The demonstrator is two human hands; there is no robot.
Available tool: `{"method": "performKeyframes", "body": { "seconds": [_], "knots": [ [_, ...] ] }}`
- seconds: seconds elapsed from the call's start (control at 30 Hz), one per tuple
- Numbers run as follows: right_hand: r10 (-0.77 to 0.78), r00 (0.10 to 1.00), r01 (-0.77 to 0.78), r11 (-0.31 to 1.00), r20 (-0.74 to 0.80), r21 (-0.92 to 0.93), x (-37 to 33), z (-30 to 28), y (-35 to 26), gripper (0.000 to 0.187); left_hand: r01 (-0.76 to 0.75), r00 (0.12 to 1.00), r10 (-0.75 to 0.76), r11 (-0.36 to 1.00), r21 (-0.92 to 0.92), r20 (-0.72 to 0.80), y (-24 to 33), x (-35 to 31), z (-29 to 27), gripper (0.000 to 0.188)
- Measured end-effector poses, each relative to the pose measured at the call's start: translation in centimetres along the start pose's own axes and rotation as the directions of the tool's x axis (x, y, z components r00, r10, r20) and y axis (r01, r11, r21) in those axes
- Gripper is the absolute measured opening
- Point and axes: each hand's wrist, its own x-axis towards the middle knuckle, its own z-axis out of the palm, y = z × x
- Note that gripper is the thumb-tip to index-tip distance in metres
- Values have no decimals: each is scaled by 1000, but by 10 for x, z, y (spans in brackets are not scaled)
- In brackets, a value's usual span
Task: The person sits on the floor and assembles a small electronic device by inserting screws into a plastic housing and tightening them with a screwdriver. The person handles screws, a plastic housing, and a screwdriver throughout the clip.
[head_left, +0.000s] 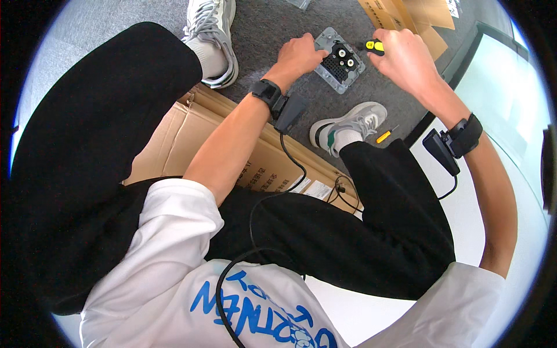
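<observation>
On the dark carpet beyond my feet lies a grey plastic housing (355,71) with rounded corners. A black perforated plate with several pale round pieces sits in its middle. My left hand (299,57) pinches the housing's left edge, fingers curled and thumb toward the black plate. To the right of the housing, my right hand (404,57) is closed around a black-and-yellow tool handle (375,46). It is apart from the housing, and the tool's tip cannot be made out.
A small yellow-handled screwdriver (384,137) lies beside my right shoe (351,123). An open cardboard box (415,20) stands at the far right. I sit over a large flat carton (203,119). Cabled black devices (290,110) are strapped to both wrists; a white panel (493,93) is at right.
</observation>
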Motion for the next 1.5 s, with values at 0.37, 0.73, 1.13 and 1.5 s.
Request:
{"method": "performKeyframes", "body": {
  "seconds": [0.37,0.73,1.13,1.5],
  "knots": [
    [97,995,-95,990,-15,101,6,10,6,34,-19,999,20,999,33,-50,-1,-1,5,59],
    [297,953,-290,950,-50,119,-36,24,-11,33,44,989,-22,988,-148,145,-14,9,2,67],
    [580,810,-516,774,-85,366,-122,59,7,34,151,975,-115,971,-187,190,-12,10,5,56],
    [572,782,-435,785,-248,440,-137,90,18,33,188,967,-143,959,-211,211,-3,4,-4,57]
  ]
}}
